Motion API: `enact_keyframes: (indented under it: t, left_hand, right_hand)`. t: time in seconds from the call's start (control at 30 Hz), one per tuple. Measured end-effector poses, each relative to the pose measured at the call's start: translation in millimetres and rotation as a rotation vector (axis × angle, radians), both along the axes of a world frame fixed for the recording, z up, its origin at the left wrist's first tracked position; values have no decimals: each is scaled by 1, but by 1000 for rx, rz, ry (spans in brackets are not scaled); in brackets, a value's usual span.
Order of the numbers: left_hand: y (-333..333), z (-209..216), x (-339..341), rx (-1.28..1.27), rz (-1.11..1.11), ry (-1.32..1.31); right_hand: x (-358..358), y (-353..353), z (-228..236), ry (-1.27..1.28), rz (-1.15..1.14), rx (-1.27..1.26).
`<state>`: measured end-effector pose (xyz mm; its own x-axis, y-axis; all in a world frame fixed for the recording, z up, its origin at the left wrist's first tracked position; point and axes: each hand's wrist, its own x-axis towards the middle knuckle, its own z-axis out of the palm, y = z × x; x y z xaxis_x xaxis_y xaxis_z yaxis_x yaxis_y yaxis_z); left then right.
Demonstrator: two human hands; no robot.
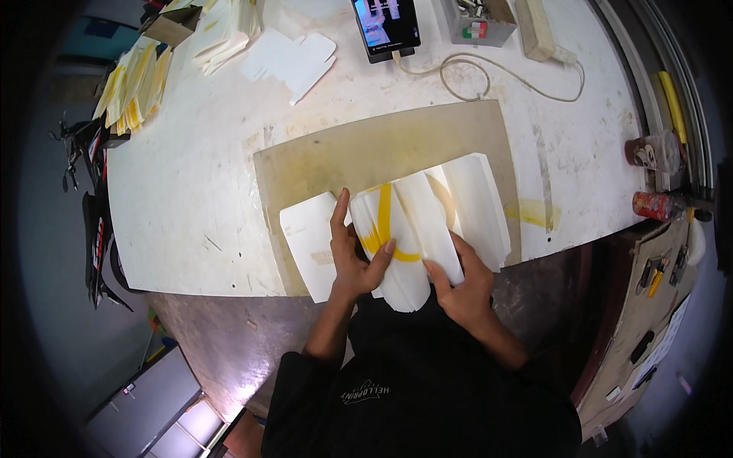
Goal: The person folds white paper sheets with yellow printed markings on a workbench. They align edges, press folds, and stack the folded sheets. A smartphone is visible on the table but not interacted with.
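Note:
A bundle of white paper carton blanks (405, 206) with yellow bands lies tilted over the near edge of the mat, its rounded flap pointing toward me. My left hand (353, 263) grips the bundle's left side, thumb pressed on top near the curved yellow band and index finger stretched up; its other fingers are mostly hidden. On the right, my right hand (464, 286) pinches the lower edge of a folded white panel between thumb and fingers. Beyond that panel spreads a wider white blank (477, 198). Another white blank (305, 237) lies flat under and left of my left hand.
A tan mat (336, 156) covers the table's near middle. Farther back stand a phone (388, 27) with a cable, a grey bin (481, 23) and a power strip (534, 34). Stacked yellow-edged blanks (137, 84) and a loose white cutout (294, 61) lie at far left.

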<state>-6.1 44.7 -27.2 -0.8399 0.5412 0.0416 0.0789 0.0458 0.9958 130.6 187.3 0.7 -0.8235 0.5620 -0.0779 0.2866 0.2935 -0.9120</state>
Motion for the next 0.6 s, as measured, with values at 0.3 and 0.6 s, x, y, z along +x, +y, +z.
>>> enact_keyframes:
  t: [0.3, 0.6]
  left_hand:
    - [2, -12, -10, 32, -47, 13]
    - [11, 2, -14, -14, -37, -13]
  right_hand:
    - [4, -31, 2, 155, 500, 148]
    - [6, -29, -1, 48, 605, 291]
